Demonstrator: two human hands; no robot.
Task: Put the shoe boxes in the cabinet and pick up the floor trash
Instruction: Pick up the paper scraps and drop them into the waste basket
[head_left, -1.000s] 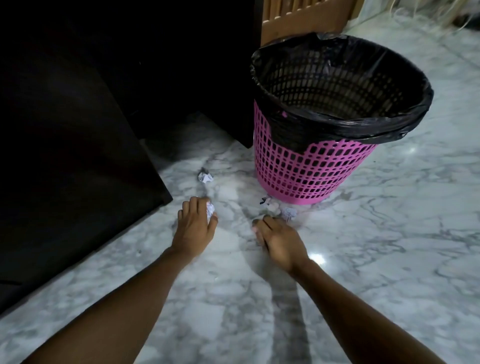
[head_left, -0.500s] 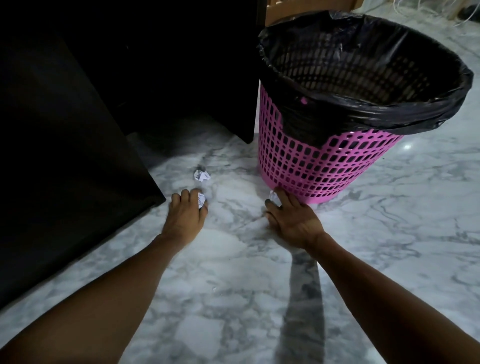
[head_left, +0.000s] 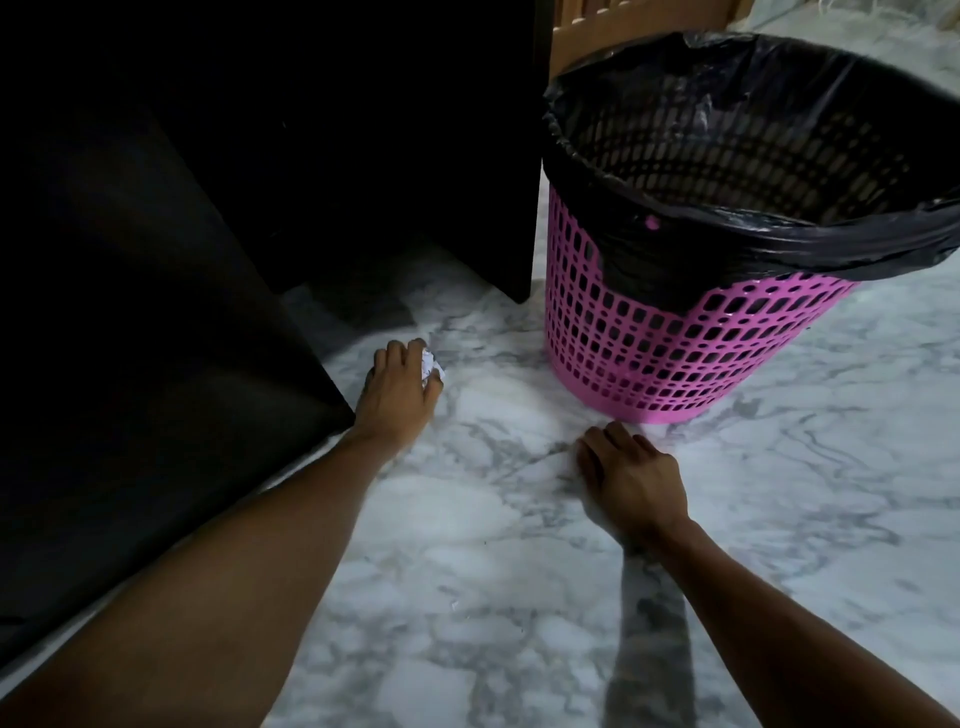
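Marble floor (head_left: 519, 597) by the dark cabinet (head_left: 156, 312); left hand (head_left: 400, 389) has its fingers curled round a crumpled paper wad (head_left: 432, 365); right hand (head_left: 631, 478) sits curled near the pink bin (head_left: 649, 338), maybe hiding scraps, can't tell; I'd keep both grips tight, then drop everything over the rim.

Pink plastic mesh bin (head_left: 649, 353) sits on the white marble floor (head_left: 519, 519), right of the dark wooden cabinet (head_left: 363, 130). Crumpled white paper (head_left: 430, 365) in left hand (head_left: 397, 387), right hand (head_left: 631, 478) just in front of the bin.
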